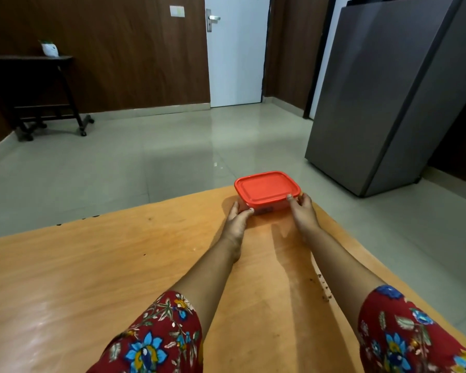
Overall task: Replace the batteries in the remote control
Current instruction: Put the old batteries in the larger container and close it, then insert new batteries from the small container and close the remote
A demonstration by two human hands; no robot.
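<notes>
Head view only. Red-lidded box [267, 188] on the orange wooden worktop [92, 265], at its far edge, right of centre, lid on. Box body pale and translucent — dark patch behind the near wall, cannot tell what. Whereabouts of the remote: cannot tell.

Left grip [237, 218] clamped on the box's near-left corner: thumb across the near wall, fingers round the left end. Right grip [303, 211] clamped on the near-right corner: thumb tip at the lid rim, fingers round the right end. Both forearms stretched out over the worktop, red floral sleeves [156, 337] at the elbows.

Dark crumbs [324, 289] along the worktop's right edge. Beyond — pale tiled floor [119, 157], grey fridge [388, 90] at right, white door [236, 49] in a brown panelled wall, dark side table [30, 90] at left with a small white pot [49, 48] on top.
</notes>
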